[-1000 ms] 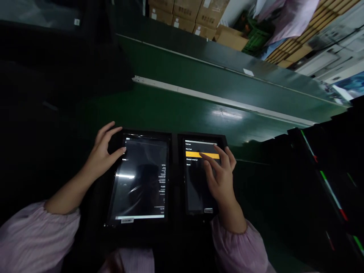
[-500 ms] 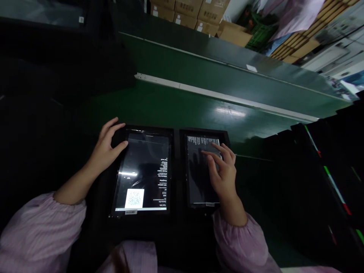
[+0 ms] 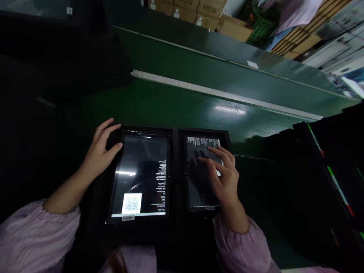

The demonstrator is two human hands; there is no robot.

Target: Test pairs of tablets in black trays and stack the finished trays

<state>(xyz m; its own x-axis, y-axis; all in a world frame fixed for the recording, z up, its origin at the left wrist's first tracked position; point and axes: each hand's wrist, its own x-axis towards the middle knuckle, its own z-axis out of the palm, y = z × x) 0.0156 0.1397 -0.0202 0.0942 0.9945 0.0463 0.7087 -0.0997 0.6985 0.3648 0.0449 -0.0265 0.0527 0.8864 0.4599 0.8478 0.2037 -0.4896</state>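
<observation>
Two tablets lie side by side in dark trays in front of me, their screens lit. The left tablet (image 3: 142, 159) shows white text and a square code on black. My left hand (image 3: 104, 146) rests at its upper left edge, fingers apart, the thumb at the screen's border. Over the right tablet (image 3: 196, 185), which shows small text along its top, is my right hand (image 3: 224, 170). Its fingers are spread and the fingertips are at or just above the glass; contact cannot be made out. A small barcode label (image 3: 128, 218) sticks out at the left tablet's lower edge.
A green bench with a white rail (image 3: 227, 94) runs across behind the tablets. Stacked dark units with green and red strips (image 3: 338, 185) stand at the right. Cardboard boxes (image 3: 184, 14) and a person in a pink garment (image 3: 298, 15) are beyond the bench.
My right hand has shifted slightly down over the right tablet. My left hand stays at the left tablet's edge. The whole view has moved a little.
</observation>
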